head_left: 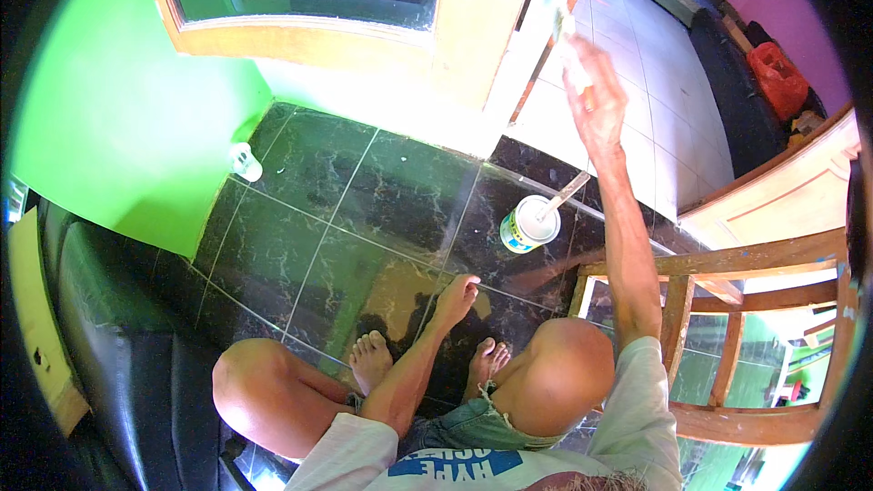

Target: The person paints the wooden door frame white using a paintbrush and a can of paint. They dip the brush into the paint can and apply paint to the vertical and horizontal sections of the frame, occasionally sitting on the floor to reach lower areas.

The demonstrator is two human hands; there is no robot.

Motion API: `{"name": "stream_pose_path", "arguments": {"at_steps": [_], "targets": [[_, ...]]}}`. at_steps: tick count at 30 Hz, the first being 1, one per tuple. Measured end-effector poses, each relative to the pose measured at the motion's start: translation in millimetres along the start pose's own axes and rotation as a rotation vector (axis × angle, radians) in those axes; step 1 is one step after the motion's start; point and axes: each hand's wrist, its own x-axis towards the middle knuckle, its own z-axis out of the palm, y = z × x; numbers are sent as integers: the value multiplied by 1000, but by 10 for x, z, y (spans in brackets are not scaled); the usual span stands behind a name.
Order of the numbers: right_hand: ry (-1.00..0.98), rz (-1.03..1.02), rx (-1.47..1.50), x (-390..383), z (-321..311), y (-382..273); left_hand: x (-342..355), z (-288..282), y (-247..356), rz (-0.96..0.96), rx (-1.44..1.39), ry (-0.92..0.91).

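Right hand point(596, 95) closed, a blurred brush point(558, 25) was held up beside the far doorframe point(518, 73), beyond the paint can point(530, 225); brushwork seemed under way, steadiness required. Left hand point(456, 296) was loosely curled, contents unclear.

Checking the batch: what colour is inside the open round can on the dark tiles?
White inside the open round can, seen best in the head view.

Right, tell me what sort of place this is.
Probably the inside of a home: dark glossy floor tiles, a bright green wall and what looks like a black padded seat suggest it.
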Motion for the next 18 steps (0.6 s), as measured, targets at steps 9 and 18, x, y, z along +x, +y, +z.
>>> {"name": "stream_pose_path", "arguments": {"at_steps": [9, 18], "targets": [[-192, 134, 42, -267, 146, 27, 7, -11, -47, 12, -7, -5], [-1, 74, 71, -152, 149, 51, 22, 21, -43, 51, -39, -6]]}}
